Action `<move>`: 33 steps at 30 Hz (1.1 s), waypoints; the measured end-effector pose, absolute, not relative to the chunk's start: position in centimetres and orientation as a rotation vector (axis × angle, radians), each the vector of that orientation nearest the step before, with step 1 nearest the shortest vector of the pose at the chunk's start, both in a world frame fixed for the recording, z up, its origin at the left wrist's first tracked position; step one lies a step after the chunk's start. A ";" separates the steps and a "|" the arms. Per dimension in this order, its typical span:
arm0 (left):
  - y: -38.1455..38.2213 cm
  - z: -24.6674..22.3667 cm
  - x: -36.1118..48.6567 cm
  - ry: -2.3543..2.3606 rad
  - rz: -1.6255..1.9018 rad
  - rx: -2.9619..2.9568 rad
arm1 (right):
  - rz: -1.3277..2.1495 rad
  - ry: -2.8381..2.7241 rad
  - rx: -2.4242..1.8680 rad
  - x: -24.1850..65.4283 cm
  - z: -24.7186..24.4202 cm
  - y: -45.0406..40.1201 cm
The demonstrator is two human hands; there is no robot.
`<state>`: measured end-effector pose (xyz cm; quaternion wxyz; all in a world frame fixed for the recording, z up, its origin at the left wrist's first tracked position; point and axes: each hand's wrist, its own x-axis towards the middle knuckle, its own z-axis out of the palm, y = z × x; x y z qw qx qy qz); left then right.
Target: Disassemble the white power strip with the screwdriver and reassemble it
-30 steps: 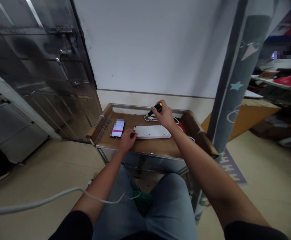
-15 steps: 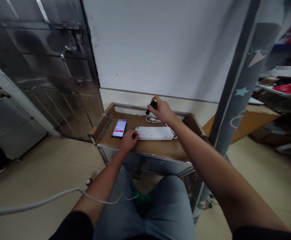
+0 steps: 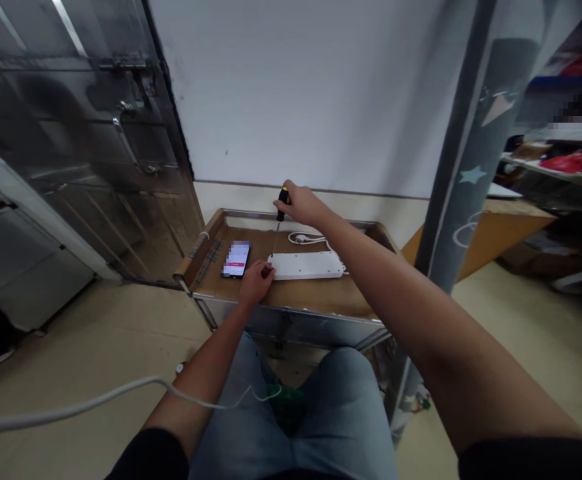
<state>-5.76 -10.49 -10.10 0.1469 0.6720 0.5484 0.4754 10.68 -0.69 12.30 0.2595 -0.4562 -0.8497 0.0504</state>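
My right hand [image 3: 298, 202] is closed around the black and yellow handle of a screwdriver [image 3: 281, 205]. The thin shaft points down, nearly upright, and its tip meets the left end of a white power strip [image 3: 311, 265]. Small dark screw holes dot the strip's upward face. With curled fingers, my left hand [image 3: 257, 281] grips the strip's near left corner; the fingertips are partly hidden. Behind the strip lies its white cord with a plug [image 3: 303, 238]. A phone [image 3: 236, 259] with a lit screen rests left of the strip.
Brown covering lines the tray-topped cart [image 3: 211, 287], which has raised sides. A grey pole [image 3: 451, 167] stands close at its right, and a metal door [image 3: 95, 120] is at the left. A white cable [image 3: 81, 405] crosses low in front of my left forearm.
My right hand has shifted left and slightly up, bringing the screwdriver from a slant to nearly upright. The left hand stays at the strip's end. The view has turned slightly.
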 end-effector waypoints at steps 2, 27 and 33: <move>-10.5 -10.1 -5.8 1.582 1.362 1.949 | 0.142 -2.307 -1.255 10.2 12.6 -0.8; -12.5 -8.7 -4.4 1.902 0.972 2.242 | 0.181 -2.054 -1.497 11.1 11.0 1.1; -12.6 -8.6 -4.2 1.963 0.951 2.251 | 0.176 -2.080 -1.440 10.9 11.2 0.1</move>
